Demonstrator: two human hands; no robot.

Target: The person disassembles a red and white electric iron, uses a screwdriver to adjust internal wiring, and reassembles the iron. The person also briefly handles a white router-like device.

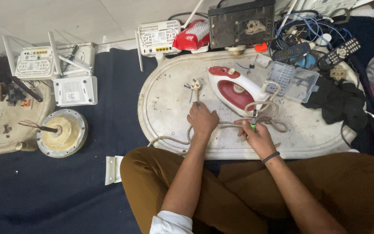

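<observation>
My left hand [202,120], just left of the frame's centre, is closed around the iron's cord [221,125] right below the plug [195,85], which stands up from my fist with its pins pointing towards the top of the frame. My right hand [256,136], a little right of centre, pinches a slim green-handled screwdriver [253,121] upright between thumb and fingers; the cord runs by my knuckles, though I cannot tell if those fingers also grip it. The red and white clothes iron [235,90] lies on the white oval tray [165,108] just above my hands, and the cord loops loosely from its rear end round to the plug, with another length trailing off the tray's lower left edge. I judge the cord to be soft and limp, so it is best held close behind the plug where it stops flopping; the plug itself looks light and hard, with small parts that could slip. The iron is likely heavy and smooth, better taken by its handle. To its right sits a clear plastic parts box [295,80], with remote controls [338,53] at the upper right. White routers [74,90] and a round motor part [61,132] lie on the dark cloth at the left of the frame.
</observation>
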